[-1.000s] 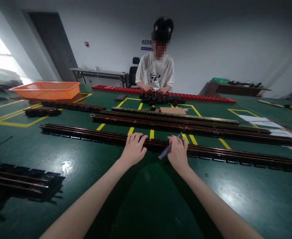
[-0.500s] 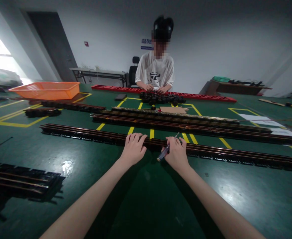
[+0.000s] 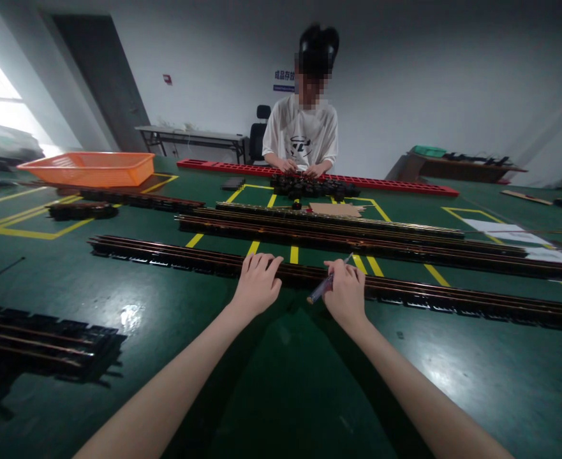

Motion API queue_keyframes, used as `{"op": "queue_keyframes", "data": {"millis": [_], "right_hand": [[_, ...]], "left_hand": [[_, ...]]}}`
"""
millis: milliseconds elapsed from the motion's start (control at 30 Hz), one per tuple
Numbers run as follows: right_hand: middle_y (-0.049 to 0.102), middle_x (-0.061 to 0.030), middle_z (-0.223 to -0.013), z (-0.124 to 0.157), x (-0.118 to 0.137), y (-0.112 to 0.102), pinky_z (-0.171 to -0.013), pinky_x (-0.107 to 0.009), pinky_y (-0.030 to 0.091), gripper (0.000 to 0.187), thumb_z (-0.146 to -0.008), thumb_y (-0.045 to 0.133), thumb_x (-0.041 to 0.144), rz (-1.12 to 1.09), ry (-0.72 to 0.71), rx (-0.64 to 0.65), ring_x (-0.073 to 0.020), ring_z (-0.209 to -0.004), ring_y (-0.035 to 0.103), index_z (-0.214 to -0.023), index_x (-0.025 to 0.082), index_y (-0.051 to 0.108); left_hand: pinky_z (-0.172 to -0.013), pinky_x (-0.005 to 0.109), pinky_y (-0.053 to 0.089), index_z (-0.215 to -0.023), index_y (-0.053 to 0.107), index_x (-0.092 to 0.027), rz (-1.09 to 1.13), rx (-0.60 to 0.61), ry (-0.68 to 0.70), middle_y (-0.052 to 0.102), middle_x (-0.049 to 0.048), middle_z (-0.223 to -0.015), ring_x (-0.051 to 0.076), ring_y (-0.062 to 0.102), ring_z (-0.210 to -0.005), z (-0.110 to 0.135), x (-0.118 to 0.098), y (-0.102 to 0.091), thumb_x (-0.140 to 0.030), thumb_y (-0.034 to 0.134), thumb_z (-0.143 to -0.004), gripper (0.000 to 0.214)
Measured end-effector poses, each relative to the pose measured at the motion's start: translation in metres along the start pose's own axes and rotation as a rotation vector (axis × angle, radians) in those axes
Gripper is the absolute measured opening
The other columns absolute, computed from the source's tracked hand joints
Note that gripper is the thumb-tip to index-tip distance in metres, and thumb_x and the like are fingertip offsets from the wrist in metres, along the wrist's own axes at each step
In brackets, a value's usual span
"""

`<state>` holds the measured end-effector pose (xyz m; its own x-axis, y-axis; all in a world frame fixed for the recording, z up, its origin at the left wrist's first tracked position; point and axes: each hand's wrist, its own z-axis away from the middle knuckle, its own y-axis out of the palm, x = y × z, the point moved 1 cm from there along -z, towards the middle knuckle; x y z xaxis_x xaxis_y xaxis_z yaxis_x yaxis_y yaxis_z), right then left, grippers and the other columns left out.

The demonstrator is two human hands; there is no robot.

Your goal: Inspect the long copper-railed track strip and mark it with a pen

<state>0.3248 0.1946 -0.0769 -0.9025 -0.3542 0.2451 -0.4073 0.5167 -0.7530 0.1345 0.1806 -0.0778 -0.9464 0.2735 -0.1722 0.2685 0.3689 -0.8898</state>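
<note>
A long black strip with copper-coloured rails point(image 3: 166, 252) lies crosswise on the green table in front of me. My left hand point(image 3: 258, 280) is on its middle part, fingers curled over the far side and thumb at the near edge. Farther right, my right hand point(image 3: 345, 287) is closed around a screwdriver point(image 3: 321, 290). Its clear handle points toward me and its thin shaft points away. The fingertips of that hand also reach the strip. Whether they pinch it is hidden.
More railed strips point(image 3: 281, 228) lie just beyond. A co-worker point(image 3: 302, 134) handles black parts point(image 3: 309, 186) near a red slotted bar point(image 3: 405, 186). An orange basket point(image 3: 94, 169) stands back left. Another strip point(image 3: 41, 341) lies near left; papers point(image 3: 505, 231) lie right.
The long strip has slid to the right. My right hand has moved slightly right with the screwdriver, while my left hand has stayed almost in place.
</note>
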Motion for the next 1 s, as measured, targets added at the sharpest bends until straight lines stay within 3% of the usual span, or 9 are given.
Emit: {"op": "queue_keyframes", "data": {"millis": [333,467,733,1000], "right_hand": [[0.069,-0.0080,-0.089,0.001,-0.006,0.002,-0.087,-0.039,0.031,0.025,-0.066,0.040,0.000,-0.030,-0.035,0.017,-0.0251,-0.084,0.060,-0.080,0.021,0.040],[0.068,-0.0081,-0.089,0.001,-0.006,-0.001,-0.087,-0.040,0.031,0.024,-0.062,0.046,0.008,-0.059,-0.045,0.036,-0.0266,-0.085,0.059,-0.081,0.021,0.040],[0.067,-0.0096,-0.083,0.001,-0.004,0.000,-0.087,-0.041,0.033,0.017,-0.075,0.052,0.031,0.059,-0.101,0.027,-0.0274,-0.085,0.058,-0.083,0.020,0.042],[0.067,-0.0104,-0.084,-0.001,0.005,0.004,-0.092,-0.041,0.031,0.014,-0.073,0.052,0.020,0.129,-0.090,0.022,-0.0277,-0.086,0.058,-0.085,0.019,0.045]], "left_hand": [[-0.108,0.049,0.029,-0.122,0.055,-0.017,-0.008,-0.013,-0.023,0.059,0.0098,-0.119,0.026,0.049,-0.115,0.000,0.002,0.001,-0.020,0.038,-0.086,0.040],[-0.107,0.048,0.030,-0.121,0.056,-0.017,-0.023,-0.026,-0.010,0.059,0.0096,-0.118,0.026,0.049,-0.114,0.000,0.003,0.003,-0.019,0.039,-0.085,0.040],[-0.107,0.048,0.030,-0.120,0.056,-0.016,-0.034,-0.033,-0.008,0.059,0.0106,-0.116,0.026,0.049,-0.113,0.000,0.000,0.001,-0.019,0.039,-0.085,0.039],[-0.107,0.048,0.031,-0.121,0.055,-0.016,-0.017,-0.028,-0.009,0.058,0.0110,-0.118,0.026,0.048,-0.115,0.000,0.000,0.002,-0.019,0.038,-0.085,0.040]]}}
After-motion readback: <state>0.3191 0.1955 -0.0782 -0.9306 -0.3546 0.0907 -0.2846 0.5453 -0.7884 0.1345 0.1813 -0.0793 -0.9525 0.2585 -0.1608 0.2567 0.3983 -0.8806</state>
